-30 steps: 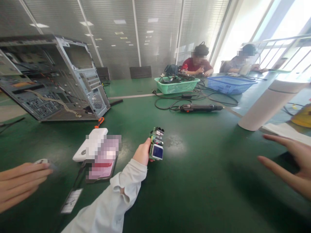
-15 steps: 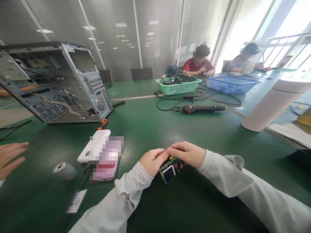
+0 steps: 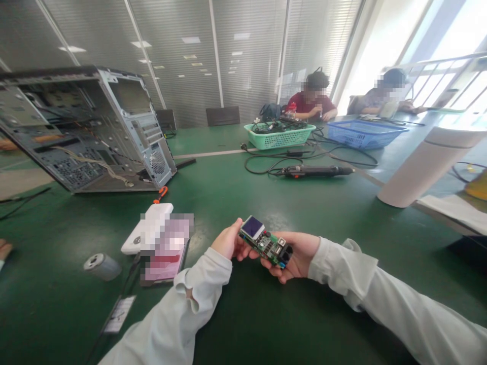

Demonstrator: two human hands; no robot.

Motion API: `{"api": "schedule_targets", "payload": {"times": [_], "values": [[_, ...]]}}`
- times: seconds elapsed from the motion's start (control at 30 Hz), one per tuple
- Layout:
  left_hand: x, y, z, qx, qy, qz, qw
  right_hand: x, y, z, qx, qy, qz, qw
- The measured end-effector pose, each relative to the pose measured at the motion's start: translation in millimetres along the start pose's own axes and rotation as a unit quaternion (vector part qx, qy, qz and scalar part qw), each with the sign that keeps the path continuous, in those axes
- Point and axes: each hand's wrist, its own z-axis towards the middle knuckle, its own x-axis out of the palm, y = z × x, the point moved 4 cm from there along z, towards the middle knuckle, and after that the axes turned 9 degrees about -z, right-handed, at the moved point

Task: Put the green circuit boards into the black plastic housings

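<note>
Green surface (image 3: 213,203), blinds (image 3: 182,66) beyond; above it, toward the near edge, is a circuit board (image 3: 267,243) (screen leftmost), the left hand (image 3: 230,244)'s fingers closed on its screen end, the right hand (image 3: 300,253)'s curled around the other. Left lie a phone (image 3: 173,248) and cylinder (image 3: 102,267); farther off, a computer case (image 3: 146,144).

Counted two bare hands (image 3: 229,243) (image 3: 303,252) and one circuit board (image 3: 270,244); counted one computer case (image 3: 141,144), one power bank (image 3: 134,236), one phone (image 3: 167,261), one metal cylinder (image 3: 103,267), one power tool (image 3: 315,171), two baskets (image 3: 279,139) (image 3: 365,136), one tall pale cylinder (image 3: 422,170); saw two people (image 3: 312,101) (image 3: 391,101) opposite.
</note>
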Motion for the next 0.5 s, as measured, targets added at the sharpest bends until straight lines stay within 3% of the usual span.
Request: {"api": "schedule_targets", "payload": {"times": [0.2,0.37,0.5], "values": [[4.1,-11,-11,0.011,-0.071,-0.028,0.997,-14,8,-4,-0.124,-0.125,-0.017,0.984],[6.2,-15,-13,0.01,-0.065,-0.036,0.997,-14,19,-11,-0.187,-0.175,-0.121,0.959],[4.1,-14,-12,0.006,-0.076,-0.043,0.996,-13,26,-15,-0.253,-0.25,-0.257,0.898]]}}
